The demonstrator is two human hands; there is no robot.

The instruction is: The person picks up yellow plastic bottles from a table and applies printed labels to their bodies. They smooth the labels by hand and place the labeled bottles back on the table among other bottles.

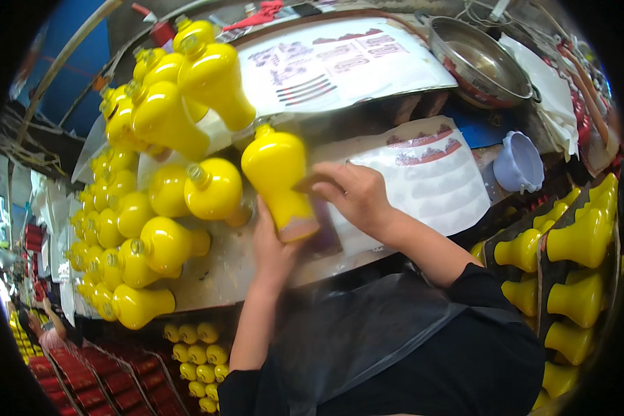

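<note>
**Bottle tilted between both hands, neck up at eleven o'clock**

Start with the big picture: the bench runs across the middle of the view, and its left half is crowded with a heap of yellow bottles, bulb-bodied with narrow necks, lying every which way. At twelve o'clock from the hands lies a large printed sheet, and at two o'clock a metal bowl sits at the far edge. Just right of the hands, at three o'clock, is a white backing sheet with a few reddish decals left near its top. A small lilac cup stands beyond it.

Now to the action. The held bottle sits dead centre, its long axis slanting: neck toward eleven o'clock, flat base toward five. The left hand comes in from six o'clock, underneath, and cups the base end, fingers wrapped round it. The right hand comes in from four o'clock and lies just beside the bottle's lower flank, fingers bent, pressing a thin flat piece, probably a decal, against that side; exactly what it pinches is hard to tell.

So the bottle lies up and left of the right hand and directly above the left. The left is nearer, carrying it.
</note>
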